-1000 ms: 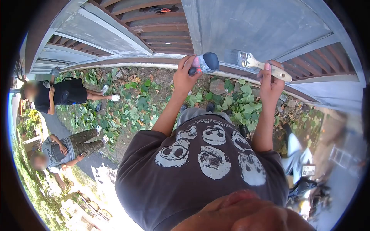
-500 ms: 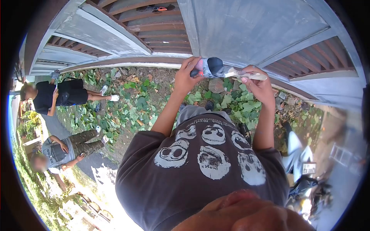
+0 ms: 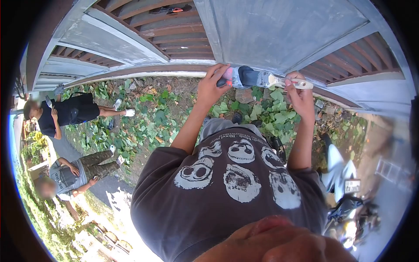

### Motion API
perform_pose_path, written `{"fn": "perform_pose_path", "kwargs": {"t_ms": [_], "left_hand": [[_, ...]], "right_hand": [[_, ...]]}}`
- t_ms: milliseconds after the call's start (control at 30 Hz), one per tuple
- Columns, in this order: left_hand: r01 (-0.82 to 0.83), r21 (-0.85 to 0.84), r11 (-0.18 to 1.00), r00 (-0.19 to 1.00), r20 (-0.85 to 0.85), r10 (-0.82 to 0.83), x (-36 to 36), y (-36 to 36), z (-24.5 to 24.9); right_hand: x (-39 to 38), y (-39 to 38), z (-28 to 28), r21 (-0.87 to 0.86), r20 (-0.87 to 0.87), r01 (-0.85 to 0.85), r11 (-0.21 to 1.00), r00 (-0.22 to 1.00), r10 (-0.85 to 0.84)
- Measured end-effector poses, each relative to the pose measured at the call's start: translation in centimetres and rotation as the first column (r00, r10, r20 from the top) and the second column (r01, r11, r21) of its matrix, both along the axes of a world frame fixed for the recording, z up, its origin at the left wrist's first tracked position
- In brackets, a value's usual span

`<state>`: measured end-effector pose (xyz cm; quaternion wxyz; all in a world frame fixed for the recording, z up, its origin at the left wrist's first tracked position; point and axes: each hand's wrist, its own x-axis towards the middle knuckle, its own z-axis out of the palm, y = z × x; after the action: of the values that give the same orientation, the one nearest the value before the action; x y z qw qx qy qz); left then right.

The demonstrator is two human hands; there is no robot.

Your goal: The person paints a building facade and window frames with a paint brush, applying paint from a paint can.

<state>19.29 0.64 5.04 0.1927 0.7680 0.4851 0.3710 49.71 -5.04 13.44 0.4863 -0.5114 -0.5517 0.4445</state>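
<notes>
My left hand (image 3: 212, 85) grips a cut plastic bottle (image 3: 241, 77) that holds dark grey paint, tipped on its side with the mouth toward the right. A paintbrush (image 3: 283, 81) with a pale wooden handle is in my right hand (image 3: 300, 91), its bristles at the bottle's mouth. Both hands are raised in front of a grey-painted wooden gate (image 3: 283, 30), just above its bottom rail.
Brown unpainted slats (image 3: 179, 30) show in the gate's left part. Green leaves and stones (image 3: 166, 113) cover the ground below. Two people (image 3: 70, 109) stand at the left on a path. A parked scooter (image 3: 345, 183) is at the right.
The brush came off the gate panel and down to the bottle's mouth. The bottle has tipped further toward the brush.
</notes>
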Motion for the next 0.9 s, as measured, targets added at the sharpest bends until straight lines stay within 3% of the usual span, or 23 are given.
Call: {"fn": "perform_pose_path", "kwargs": {"t_ms": [300, 467, 567, 700, 800, 867, 900], "left_hand": [[0.008, -0.03, 1.0, 1.0, 0.005, -0.008, 0.3, -0.1, -0.2], [0.002, -0.036, 0.999, 1.0, -0.004, -0.003, 0.2, 0.0, -0.2], [0.008, -0.017, 1.0, 1.0, 0.01, -0.008, 0.1, 0.2, -0.2], [-0.003, -0.027, 1.0, 0.999, 0.032, 0.004, 0.1, 0.3, -0.3], [-0.009, -0.018, 1.0, 0.999, 0.051, 0.01, 0.3, 0.4, -0.2], [-0.011, -0.017, 1.0, 0.998, 0.057, 0.012, 0.2, 0.4, -0.1], [-0.016, -0.019, 1.0, 0.999, 0.044, 0.017, 0.2, 0.4, -0.1]], "right_hand": [[0.3, -0.6, 0.8, -0.071, 0.059, 0.036, 0.997, 0.998, -0.032], [1.0, -0.5, 0.9, 0.006, 0.044, 0.047, 0.999, 0.998, -0.047], [1.8, -0.9, 1.0, -0.064, 0.013, 0.075, 0.995, 0.997, -0.074], [2.5, -1.3, 1.9, -0.021, 0.026, 0.114, 0.993, 0.993, -0.113], [3.5, -1.2, 2.1, 0.041, -0.023, 0.185, 0.982, 0.983, -0.184], [3.4, -1.1, 2.8, 0.098, -0.13, 0.413, 0.905, 0.907, -0.4], [3.7, -1.1, 2.9, 0.095, -0.181, 0.414, 0.905, 0.902, -0.393]]}}
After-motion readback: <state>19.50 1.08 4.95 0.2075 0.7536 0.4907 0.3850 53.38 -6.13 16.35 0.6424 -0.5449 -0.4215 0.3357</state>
